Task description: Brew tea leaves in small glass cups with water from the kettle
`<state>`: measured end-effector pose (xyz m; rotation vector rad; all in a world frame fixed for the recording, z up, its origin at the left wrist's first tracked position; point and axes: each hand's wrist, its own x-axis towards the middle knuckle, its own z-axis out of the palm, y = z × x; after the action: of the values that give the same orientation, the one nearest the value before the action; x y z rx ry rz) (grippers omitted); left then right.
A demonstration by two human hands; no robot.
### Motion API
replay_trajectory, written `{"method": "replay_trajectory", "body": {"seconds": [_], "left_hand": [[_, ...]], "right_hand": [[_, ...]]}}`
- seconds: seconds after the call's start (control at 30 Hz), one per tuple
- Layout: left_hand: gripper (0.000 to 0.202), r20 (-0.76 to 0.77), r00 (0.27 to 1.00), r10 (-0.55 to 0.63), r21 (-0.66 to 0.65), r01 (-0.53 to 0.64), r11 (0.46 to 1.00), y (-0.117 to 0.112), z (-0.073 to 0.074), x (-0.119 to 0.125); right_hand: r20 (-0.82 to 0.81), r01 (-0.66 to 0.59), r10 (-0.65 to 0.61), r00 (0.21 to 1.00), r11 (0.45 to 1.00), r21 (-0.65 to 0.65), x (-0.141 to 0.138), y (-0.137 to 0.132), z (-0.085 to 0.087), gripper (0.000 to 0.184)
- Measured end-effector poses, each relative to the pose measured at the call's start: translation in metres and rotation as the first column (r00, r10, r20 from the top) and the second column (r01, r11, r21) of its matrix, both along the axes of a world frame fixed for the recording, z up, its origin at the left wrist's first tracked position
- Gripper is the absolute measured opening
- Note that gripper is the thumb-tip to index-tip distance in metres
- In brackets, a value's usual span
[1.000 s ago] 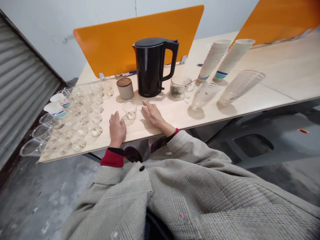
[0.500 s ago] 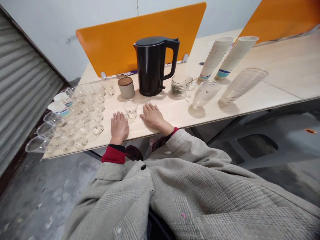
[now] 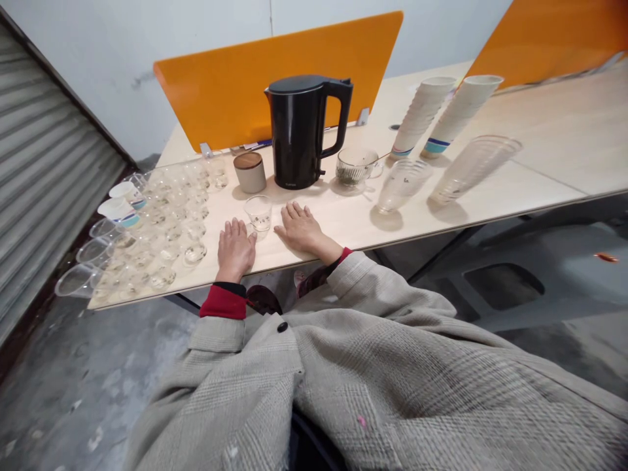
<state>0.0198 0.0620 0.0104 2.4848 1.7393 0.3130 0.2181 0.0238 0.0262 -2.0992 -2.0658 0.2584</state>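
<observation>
My left hand (image 3: pixel 236 250) lies flat on the pale wooden table (image 3: pixel 333 229), palm down near the front edge, holding nothing. A clear plastic cup (image 3: pixel 259 213) with small dark marks stands upright just beyond its thumb; whether they touch I cannot tell. On the cup's other side my right hand (image 3: pixel 301 229) also rests flat with fingers stretched out. Behind the cup are a grey canister (image 3: pixel 250 176) with a wooden lid and a black electric kettle (image 3: pixel 295 134), its handle to the right. A ribbed glass cup (image 3: pixel 354 167) holding dark bits and a thin stick sits right of the kettle.
Many clear plastic cups (image 3: pixel 164 229) crowd the table's left end, with two white paper cups (image 3: pixel 119 212) among them. To the right stand stacked paper cups (image 3: pixel 424 118) and stacked clear cups (image 3: pixel 475 169). An orange divider (image 3: pixel 220 98) rises behind. A grey chair (image 3: pixel 505 281) is at right.
The view has shifted very slightly. Both hands stay flat on the table, and the cups and kettle keep their places.
</observation>
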Motion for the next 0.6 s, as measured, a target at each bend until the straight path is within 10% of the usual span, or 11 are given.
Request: {"method": "replay_trajectory", "body": {"seconds": [0.6], "left_hand": [[0.07, 0.009, 1.0, 0.003, 0.009, -0.003, 1.0, -0.0007, 0.0002, 0.0]], "right_hand": [[0.008, -0.004, 0.004, 1.0, 1.0, 0.013, 0.0004, 0.0013, -0.0045, 0.074]]}}
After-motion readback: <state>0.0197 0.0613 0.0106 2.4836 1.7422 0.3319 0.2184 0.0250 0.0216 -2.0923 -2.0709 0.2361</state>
